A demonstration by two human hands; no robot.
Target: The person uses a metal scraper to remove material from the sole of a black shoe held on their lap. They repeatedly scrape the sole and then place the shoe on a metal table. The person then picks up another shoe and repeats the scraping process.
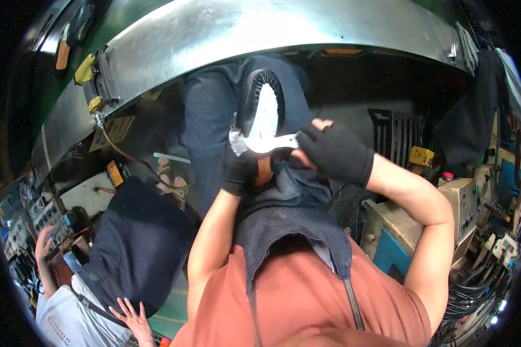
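A black shoe upper [250,99] rests across my lap with its underside up and its toe away from me. Gathered, pleated edges surround a white bottom piece [265,113]. My left hand [239,165], in a black fingerless glove with silver tape on a finger, is closed around the heel end from the left. In a matching glove, my right hand [330,147] pinches a white strip [285,141] that runs from the heel area to its fingers. Something tan [264,169] shows under the heel between my hands.
A curved metal bench [243,29] spans the far side. On its left end sits a yellow-and-black air tool [92,81] with a hose [134,163]. Another person [78,312] sits at lower left, hands apart from mine. Machinery [399,225] stands to the right.
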